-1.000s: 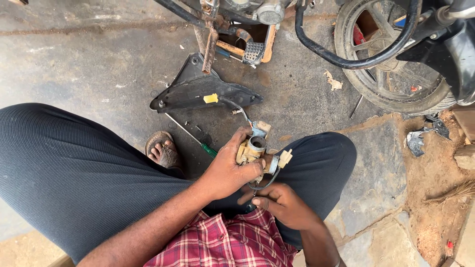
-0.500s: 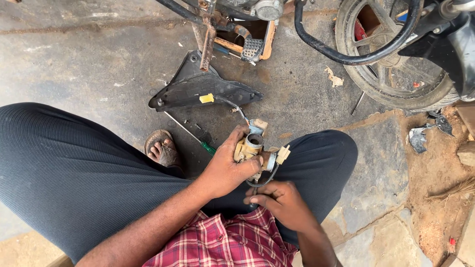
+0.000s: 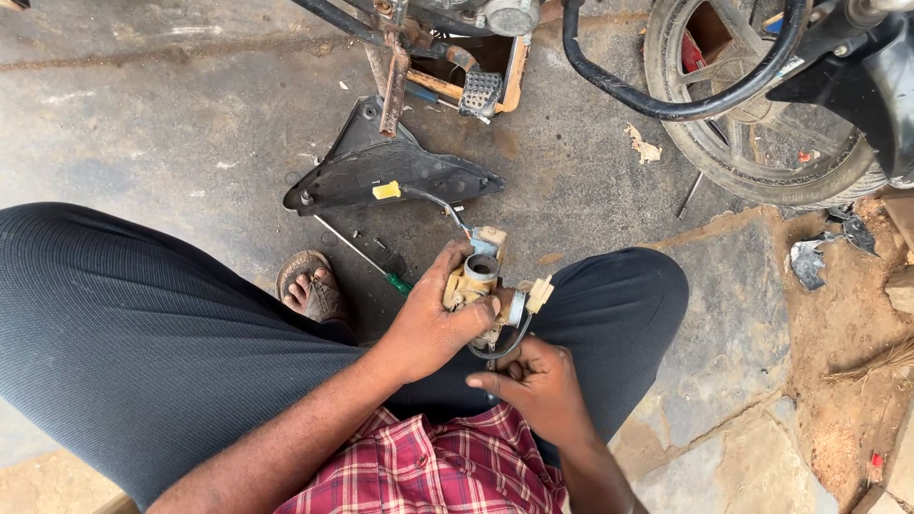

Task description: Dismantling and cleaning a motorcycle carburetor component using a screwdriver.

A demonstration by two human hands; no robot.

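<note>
Left hand [image 3: 428,328]: fingers wrapping around the carburetor [image 3: 473,284], holding it above the lap.
Right hand [image 3: 533,385]: fingers curling under it, touching its hose [image 3: 503,347].
Floor [image 3: 171,124]: black panel [image 3: 381,176] and screwdriver [image 3: 367,259] lying nearby.

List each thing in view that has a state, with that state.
Left hand: closed around the carburettor.
Right hand: under the carburettor, fingertips at its underside.
Carburettor: off the bike, held above the lap, hose and connectors attached.
Black side panel: detached, flat on the ground.
Screwdriver: lying on the ground, untouched.
</note>
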